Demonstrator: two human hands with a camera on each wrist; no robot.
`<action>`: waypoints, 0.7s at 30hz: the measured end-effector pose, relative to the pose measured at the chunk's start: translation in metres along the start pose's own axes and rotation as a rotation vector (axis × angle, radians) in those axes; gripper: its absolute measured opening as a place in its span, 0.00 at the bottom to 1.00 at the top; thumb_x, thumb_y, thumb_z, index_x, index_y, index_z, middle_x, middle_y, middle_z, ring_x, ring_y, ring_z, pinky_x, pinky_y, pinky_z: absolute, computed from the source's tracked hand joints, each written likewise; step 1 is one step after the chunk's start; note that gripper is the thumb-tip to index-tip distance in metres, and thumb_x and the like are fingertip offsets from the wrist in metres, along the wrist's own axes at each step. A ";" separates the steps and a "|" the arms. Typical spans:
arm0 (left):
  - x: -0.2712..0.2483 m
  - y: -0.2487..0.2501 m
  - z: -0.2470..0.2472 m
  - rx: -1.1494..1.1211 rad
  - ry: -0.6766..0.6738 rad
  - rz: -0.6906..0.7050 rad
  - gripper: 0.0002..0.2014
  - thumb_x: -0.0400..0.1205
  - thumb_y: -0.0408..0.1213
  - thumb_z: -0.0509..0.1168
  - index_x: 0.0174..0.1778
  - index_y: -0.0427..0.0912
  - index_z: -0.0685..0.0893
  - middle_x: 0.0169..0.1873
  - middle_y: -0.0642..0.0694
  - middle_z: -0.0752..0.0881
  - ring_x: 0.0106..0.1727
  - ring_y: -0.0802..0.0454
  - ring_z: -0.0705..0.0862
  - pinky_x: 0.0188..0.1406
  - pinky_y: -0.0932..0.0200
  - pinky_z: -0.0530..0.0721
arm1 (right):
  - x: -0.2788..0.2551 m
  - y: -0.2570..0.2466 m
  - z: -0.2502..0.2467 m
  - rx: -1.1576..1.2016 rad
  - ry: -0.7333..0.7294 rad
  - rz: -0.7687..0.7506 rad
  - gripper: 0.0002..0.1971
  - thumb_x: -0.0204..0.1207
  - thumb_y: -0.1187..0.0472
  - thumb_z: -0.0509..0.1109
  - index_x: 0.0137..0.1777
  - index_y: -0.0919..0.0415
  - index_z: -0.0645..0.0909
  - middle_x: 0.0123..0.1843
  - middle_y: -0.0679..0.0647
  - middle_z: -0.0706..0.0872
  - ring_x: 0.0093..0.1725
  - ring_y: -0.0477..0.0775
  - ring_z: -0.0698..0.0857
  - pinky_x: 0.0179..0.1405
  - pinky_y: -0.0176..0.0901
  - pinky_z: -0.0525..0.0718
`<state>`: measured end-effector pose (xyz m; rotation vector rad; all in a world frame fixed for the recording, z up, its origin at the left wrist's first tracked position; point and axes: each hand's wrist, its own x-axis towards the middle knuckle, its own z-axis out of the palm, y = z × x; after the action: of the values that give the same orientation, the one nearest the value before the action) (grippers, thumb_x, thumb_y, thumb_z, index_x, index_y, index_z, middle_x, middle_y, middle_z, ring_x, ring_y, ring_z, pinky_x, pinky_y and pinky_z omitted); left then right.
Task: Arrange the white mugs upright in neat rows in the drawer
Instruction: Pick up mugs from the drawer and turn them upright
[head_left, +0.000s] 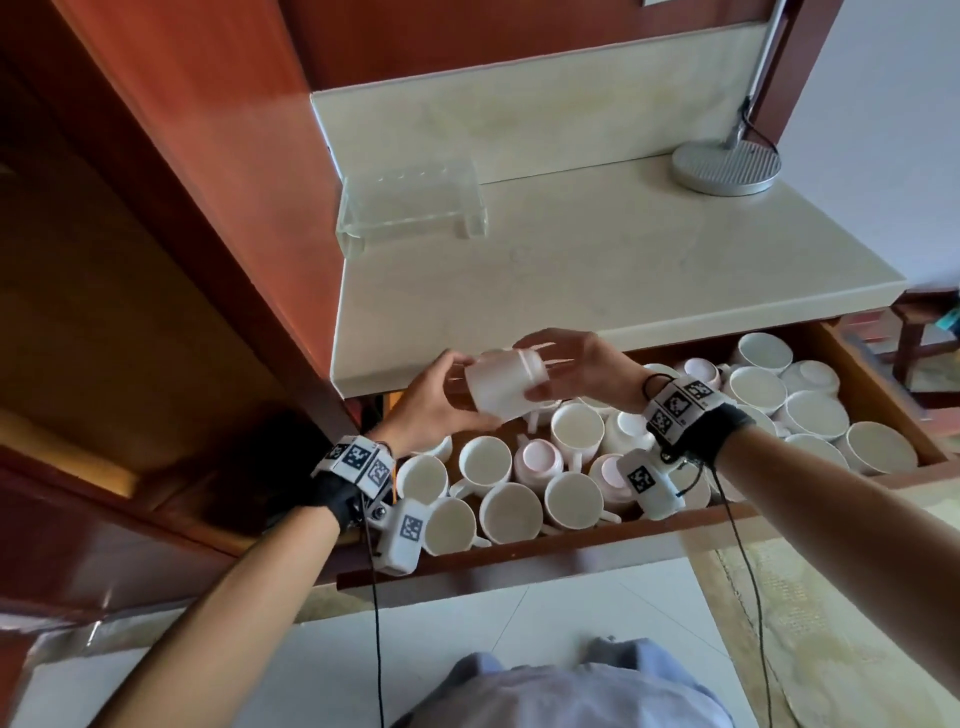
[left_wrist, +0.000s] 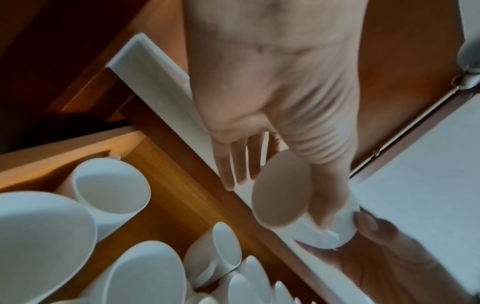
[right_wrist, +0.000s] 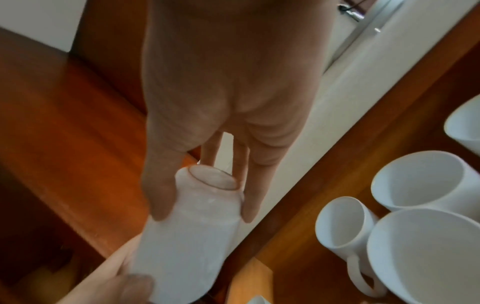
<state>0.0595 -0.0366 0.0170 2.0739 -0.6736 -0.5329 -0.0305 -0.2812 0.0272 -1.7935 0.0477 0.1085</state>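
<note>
A white mug (head_left: 506, 387) lies tilted on its side in the air, above the back left of the open drawer (head_left: 571, 551). My left hand (head_left: 431, 400) grips its mouth end, with the thumb along the wall (left_wrist: 324, 195). My right hand (head_left: 569, 364) pinches the base end (right_wrist: 207, 179) between thumb and fingers. Below, several white mugs (head_left: 483, 460) stand upright and close together in the drawer's left and middle. A few others sit upside down (head_left: 537, 460) among them. The held mug's handle is hidden.
Stacked white bowls or saucers (head_left: 810, 413) fill the drawer's right part. The cream countertop (head_left: 623, 260) overhangs the drawer's back and carries a clear acrylic stand (head_left: 410, 208) and a round metal lamp base (head_left: 727, 166). A wooden cabinet side (head_left: 208, 208) rises at the left.
</note>
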 end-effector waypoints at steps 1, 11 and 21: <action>-0.003 0.004 -0.001 -0.060 0.030 0.002 0.35 0.68 0.35 0.87 0.68 0.47 0.77 0.60 0.59 0.83 0.54 0.76 0.83 0.47 0.80 0.76 | 0.001 0.001 -0.004 0.085 -0.034 0.004 0.29 0.68 0.69 0.85 0.68 0.55 0.82 0.63 0.58 0.89 0.63 0.61 0.88 0.59 0.57 0.89; -0.014 0.044 0.011 -0.250 0.292 -0.041 0.33 0.67 0.38 0.87 0.65 0.55 0.82 0.57 0.53 0.89 0.55 0.65 0.87 0.53 0.63 0.87 | 0.016 -0.002 -0.027 0.059 -0.216 -0.013 0.36 0.67 0.69 0.85 0.73 0.54 0.75 0.68 0.55 0.85 0.66 0.59 0.86 0.66 0.55 0.86; -0.006 0.072 0.025 0.043 0.424 -0.331 0.40 0.61 0.60 0.83 0.65 0.55 0.73 0.51 0.55 0.80 0.50 0.58 0.81 0.42 0.57 0.79 | 0.016 -0.008 0.011 -0.588 -0.056 -0.269 0.52 0.56 0.37 0.87 0.78 0.51 0.68 0.69 0.48 0.83 0.61 0.50 0.85 0.57 0.48 0.86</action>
<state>0.0206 -0.0823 0.0649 2.2551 -0.0963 -0.2433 -0.0142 -0.2687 0.0311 -2.3626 -0.2932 -0.0252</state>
